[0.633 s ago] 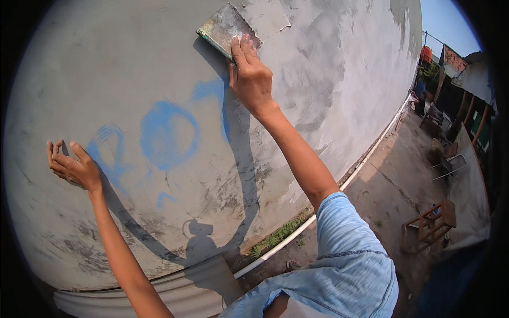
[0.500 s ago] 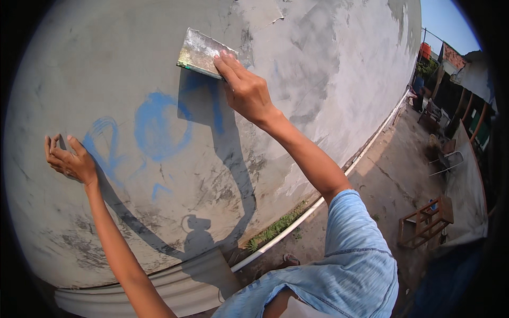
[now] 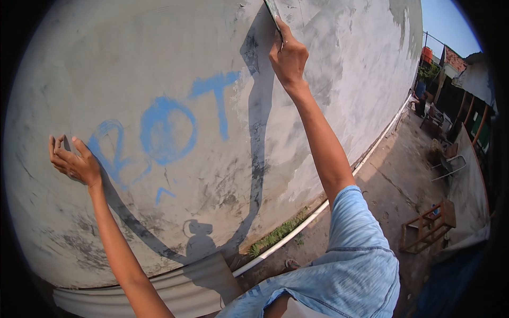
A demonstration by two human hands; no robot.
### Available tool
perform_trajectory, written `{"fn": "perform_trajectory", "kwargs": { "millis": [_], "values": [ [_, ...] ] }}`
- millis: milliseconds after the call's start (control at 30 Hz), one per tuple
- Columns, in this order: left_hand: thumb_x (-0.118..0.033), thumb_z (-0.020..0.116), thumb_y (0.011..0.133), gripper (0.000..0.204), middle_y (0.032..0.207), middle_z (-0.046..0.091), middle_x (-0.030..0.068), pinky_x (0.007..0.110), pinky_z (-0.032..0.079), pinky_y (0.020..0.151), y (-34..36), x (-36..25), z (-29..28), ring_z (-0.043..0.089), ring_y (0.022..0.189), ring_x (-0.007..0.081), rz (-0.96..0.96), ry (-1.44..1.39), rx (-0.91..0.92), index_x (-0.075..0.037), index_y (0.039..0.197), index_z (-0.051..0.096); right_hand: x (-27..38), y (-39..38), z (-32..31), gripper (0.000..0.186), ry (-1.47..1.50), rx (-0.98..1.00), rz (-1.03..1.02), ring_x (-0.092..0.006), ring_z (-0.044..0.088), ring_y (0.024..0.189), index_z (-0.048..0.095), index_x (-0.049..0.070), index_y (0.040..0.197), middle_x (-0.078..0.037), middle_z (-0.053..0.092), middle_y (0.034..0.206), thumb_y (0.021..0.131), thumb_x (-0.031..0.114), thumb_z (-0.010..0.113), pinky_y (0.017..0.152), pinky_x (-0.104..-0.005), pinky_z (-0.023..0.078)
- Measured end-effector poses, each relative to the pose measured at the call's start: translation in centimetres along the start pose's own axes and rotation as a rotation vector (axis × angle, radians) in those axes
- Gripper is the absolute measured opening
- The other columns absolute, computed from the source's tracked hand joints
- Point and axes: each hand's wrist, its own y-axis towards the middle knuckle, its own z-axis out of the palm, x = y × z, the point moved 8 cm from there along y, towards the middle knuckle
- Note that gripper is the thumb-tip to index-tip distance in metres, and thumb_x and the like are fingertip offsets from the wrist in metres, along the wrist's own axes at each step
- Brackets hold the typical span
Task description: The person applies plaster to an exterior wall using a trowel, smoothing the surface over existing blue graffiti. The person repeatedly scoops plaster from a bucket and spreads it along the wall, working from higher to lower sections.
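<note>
My right hand (image 3: 290, 59) is raised high in front of the wall, closed around a flat metal scraper (image 3: 272, 11). Only the scraper's narrow side shows, tilted near the upper edge of the view; the rest of its blade is hidden. A grey plastered wall (image 3: 175, 42) fills most of the view, with large blue painted marks (image 3: 168, 130) across its middle. Left of those marks is my left hand (image 3: 77, 161), its fingers apart and slightly bent, holding nothing. It is close to the wall, perhaps resting on it.
Corrugated sheet (image 3: 154, 289) leans at the wall's foot. A white pipe (image 3: 286, 237) runs along the base beside green weeds (image 3: 275, 233). On the ground to the right stand a wooden stool (image 3: 429, 225) and a metal-framed chair (image 3: 450, 161). Shadows of my arms fall on the wall.
My right hand has moved up and to the right with the scraper, which has turned from broadside to nearly edge-on. The left hand stays in about the same place on the left.
</note>
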Motion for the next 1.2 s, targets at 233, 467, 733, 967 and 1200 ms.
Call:
{"fn": "perform_trajectory", "kwargs": {
  "millis": [233,467,733,967,1200],
  "values": [
    [-0.035,0.054,0.093,0.032,0.13,0.046,0.0051,0.042,0.03,0.105,0.1,1.1,-0.3,0.04,0.124,0.0226,0.023,0.043,0.0,-0.01,0.112,0.057,9.7,-3.3,-0.9,0.035,0.317,0.149,-0.227,-0.0281,0.07,0.074,0.065,0.01,0.116,-0.015,0.071,0.095,0.084,-0.004,0.063,0.062,-0.0312,0.055],
    [-0.032,0.055,0.092,0.031,0.13,0.047,0.007,0.043,0.03,0.104,0.0,-0.2,0.2,0.041,0.123,0.0236,0.0,0.013,0.008,-0.008,0.111,0.057,-4.9,6.8,0.7,0.025,-0.062,0.013,0.121,-0.0217,0.053,0.045,0.067,-0.002,0.107,-0.017,0.056,0.053,0.092,0.013,0.054,0.045,-0.0367,0.043],
    [-0.033,0.055,0.091,0.031,0.131,0.047,0.0064,0.043,0.029,0.104,0.1,0.6,-0.4,0.041,0.122,0.0233,0.002,0.031,0.006,-0.009,0.111,0.057,8.4,-0.7,1.7,0.035,0.129,-0.009,-0.283,-0.0268,0.07,0.072,0.066,0.012,0.116,-0.014,0.071,0.094,0.084,-0.003,0.062,0.062,-0.0301,0.054],
    [-0.034,0.054,0.093,0.031,0.135,0.045,0.0037,0.043,0.028,0.106,0.1,0.3,-0.1,0.038,0.127,0.0221,-0.023,-0.011,0.024,-0.011,0.113,0.056,-1.1,3.6,-1.0,0.038,0.084,-0.087,-0.05,-0.0291,0.071,0.09,0.065,0.005,0.119,-0.018,0.069,0.106,0.082,-0.004,0.062,0.074,-0.0323,0.058],
    [-0.034,0.054,0.094,0.032,0.133,0.047,0.0057,0.043,0.03,0.105,0.3,0.1,0.0,0.04,0.125,0.0229,-0.002,0.015,0.006,-0.01,0.114,0.055,1.4,-0.3,2.8,0.047,0.058,-0.008,-0.086,-0.0326,0.059,0.115,0.064,0.004,0.121,-0.022,0.062,0.12,0.076,-0.007,0.06,0.093,-0.0362,0.052]
  ]
}}
